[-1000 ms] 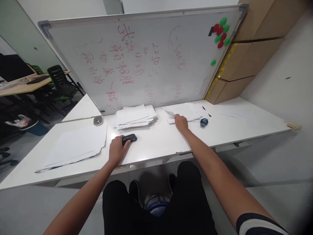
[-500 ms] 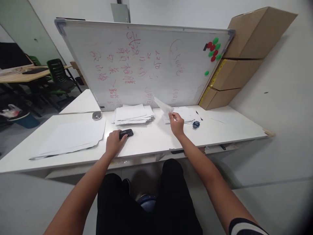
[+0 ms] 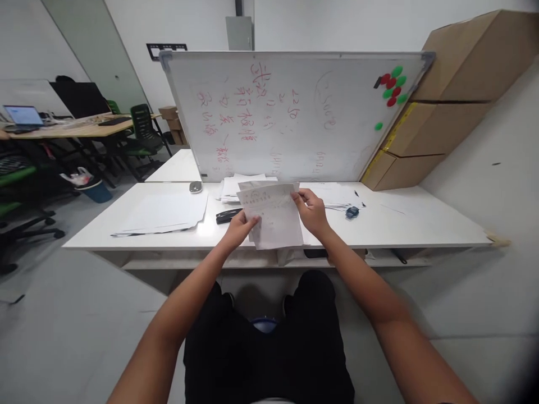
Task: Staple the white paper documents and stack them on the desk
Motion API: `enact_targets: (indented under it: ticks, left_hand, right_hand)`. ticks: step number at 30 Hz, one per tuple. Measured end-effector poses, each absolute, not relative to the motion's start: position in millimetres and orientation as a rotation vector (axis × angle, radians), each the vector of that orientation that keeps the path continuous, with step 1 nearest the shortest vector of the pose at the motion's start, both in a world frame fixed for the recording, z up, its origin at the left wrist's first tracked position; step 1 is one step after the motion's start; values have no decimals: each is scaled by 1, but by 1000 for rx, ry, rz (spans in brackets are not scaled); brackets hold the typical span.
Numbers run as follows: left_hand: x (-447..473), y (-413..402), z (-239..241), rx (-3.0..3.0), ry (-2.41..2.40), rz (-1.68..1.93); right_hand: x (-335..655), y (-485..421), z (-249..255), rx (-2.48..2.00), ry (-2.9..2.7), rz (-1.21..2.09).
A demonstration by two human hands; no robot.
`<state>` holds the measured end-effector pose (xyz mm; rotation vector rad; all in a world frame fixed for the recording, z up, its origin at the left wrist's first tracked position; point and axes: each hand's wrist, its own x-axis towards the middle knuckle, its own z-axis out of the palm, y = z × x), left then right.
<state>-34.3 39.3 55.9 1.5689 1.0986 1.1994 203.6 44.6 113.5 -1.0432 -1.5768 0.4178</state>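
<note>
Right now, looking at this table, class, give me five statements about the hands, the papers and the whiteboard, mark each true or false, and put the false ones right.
1. The left hand and right hand both hold paper sheets. True.
2. The right hand grips the black stapler. False: the black stapler lies on the table, near the left hand.
3. The whiteboard carries red handwriting. True.
4. All its round magnets are blue. False: the magnets are red and green.
5. Stacked cardboard boxes stand at the whiteboard's right end. True.
</note>
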Motion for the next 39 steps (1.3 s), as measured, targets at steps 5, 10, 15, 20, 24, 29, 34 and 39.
enact_targets:
  ticks: [5,10,15,20,24,29,34,39]
  left_hand:
    - [-19,44,70,1448,1044,1385]
    - [-7,45,49,1577,982,1398]
    - [-3,49,29,1562,1095,1487]
    - [-7,56,33,1752,1071,1588]
    - [-7,55,19,1729,1104,1484]
    - [-12,48,14,1627,1162,1446]
    - [-13,36,30,1266,1113,1468]
    - [23,8,22,764,840,1551]
  right_hand:
    - [195,40,100,-1021,-1500,509]
    - [183,52,58,-1053,-1297,799]
    - [178,61,38,-1103,-1230,716]
    - [172,55,29,-1090,-1257,644]
    - [165,53,12,-1117,-1302,760]
    - [169,56,12,-1191,-1328,778]
    - [180,37,25,-1122,-1296,810]
    - [178,-6,-1,-1148,-1145,934]
